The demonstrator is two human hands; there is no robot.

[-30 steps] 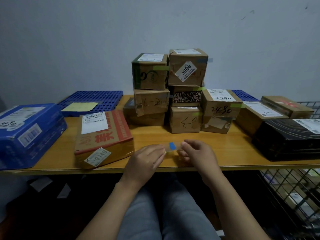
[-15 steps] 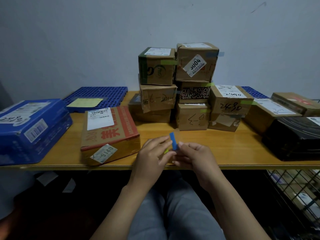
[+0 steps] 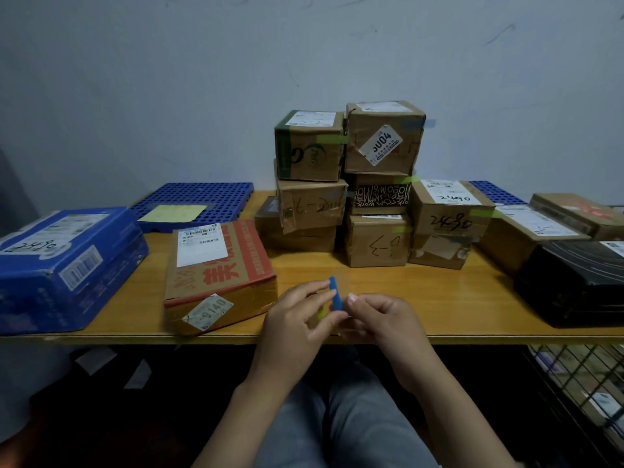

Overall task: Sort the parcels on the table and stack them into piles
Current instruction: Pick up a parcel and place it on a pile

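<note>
Brown cardboard parcels stand piled at back middle of yellow wooden table, small ones on top of each other. Looks like one sorted group.
Flat red-and-brown cardboard parcel lies alone near front edge, just left of hands. Easy to reach, probably next to sort.
Big blue cardboard parcel far left, flat black parcel far right, both not stacked.
Left hand and right hand meet over front edge. Both pinch small blue strip on clear tape, held up on end. Maybe sticker to mark parcel.
</note>
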